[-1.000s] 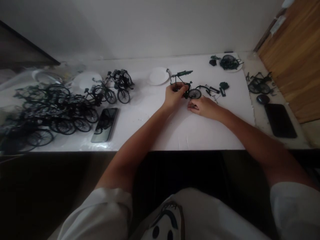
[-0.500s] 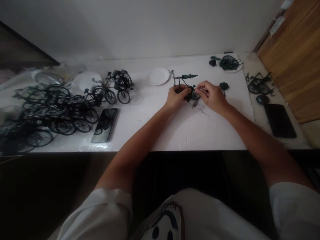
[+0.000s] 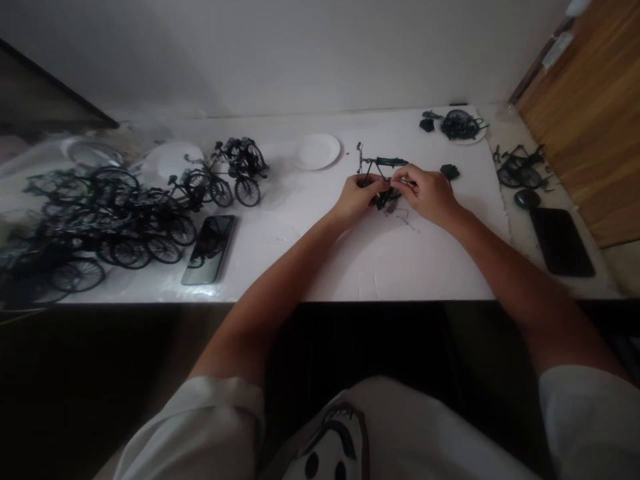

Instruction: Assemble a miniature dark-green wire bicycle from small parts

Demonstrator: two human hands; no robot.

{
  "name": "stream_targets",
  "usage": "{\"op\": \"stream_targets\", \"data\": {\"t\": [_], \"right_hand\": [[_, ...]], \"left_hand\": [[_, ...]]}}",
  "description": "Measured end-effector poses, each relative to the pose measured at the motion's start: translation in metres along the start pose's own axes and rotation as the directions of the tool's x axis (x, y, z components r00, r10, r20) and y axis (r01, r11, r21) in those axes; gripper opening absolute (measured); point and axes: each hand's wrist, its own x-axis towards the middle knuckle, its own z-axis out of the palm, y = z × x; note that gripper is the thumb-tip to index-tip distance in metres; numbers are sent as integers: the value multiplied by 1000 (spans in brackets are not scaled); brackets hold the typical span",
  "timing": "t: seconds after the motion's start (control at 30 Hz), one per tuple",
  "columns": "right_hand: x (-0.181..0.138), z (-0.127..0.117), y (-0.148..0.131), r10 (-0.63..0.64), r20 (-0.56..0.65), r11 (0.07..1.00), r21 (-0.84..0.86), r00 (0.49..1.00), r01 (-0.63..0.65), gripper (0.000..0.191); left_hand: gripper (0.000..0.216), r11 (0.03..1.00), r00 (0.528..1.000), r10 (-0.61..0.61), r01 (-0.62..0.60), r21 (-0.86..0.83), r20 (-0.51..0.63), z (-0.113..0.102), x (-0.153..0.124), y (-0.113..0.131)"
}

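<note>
My left hand (image 3: 353, 200) is closed around the lower part of a small dark model bicycle (image 3: 385, 162), its handlebar pointing up and away from me. Thumb and fingers of my right hand (image 3: 425, 192) are pinched together against the right side of the model. Whether they grip the model itself or a tiny part on it is hidden. Just below the hands, thin silvery pieces (image 3: 409, 223) show over the white board. A dark green piece (image 3: 449, 172) lies just beyond my right hand.
Many model bicycles (image 3: 130, 227) crowd the left side, beside a phone (image 3: 209, 250). A white plate (image 3: 318, 152) stands at the back. Bicycle parts (image 3: 460, 125) fill another plate at back right. Another model (image 3: 520, 167), a round black object (image 3: 527, 199) and a black phone (image 3: 563, 241) lie right.
The model bicycle has shifted to the right and tilted a little in my left hand. My right hand stays pinched close to it, nearly in the same place.
</note>
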Motion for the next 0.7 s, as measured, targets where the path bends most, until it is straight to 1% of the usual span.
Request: {"op": "stream_targets", "data": {"t": [0.17, 0.27, 0.37, 0.47, 0.6, 0.7], "right_hand": [[1, -2, -1, 15, 38, 999, 32, 999, -16, 25], [2, -5, -2, 31, 50, 996, 83, 998, -35, 27], [1, -7, -5, 72, 56, 986, 150, 996, -80, 32], [0, -6, -9, 122, 42, 964, 233, 992, -128, 35], [1, -1, -13, 172, 19, 925, 341, 985, -168, 41], [2, 4, -11, 195, 43, 893, 405, 980, -196, 44]], "left_hand": [[11, 1000, 1000, 0, -1, 30, 14, 0, -1, 2], [10, 999, 1000, 9, -9, 32, 15, 0, -1, 1], [10, 999, 999, 29, -29, 17, 22, -1, 0, 0], [10, 999, 998, 52, -52, -1, 36, -2, 1, -3], [9, 999, 998, 50, -50, -5, 34, -3, 3, -8], [9, 999, 998, 35, -34, -27, 47, -3, 5, -11]]}}
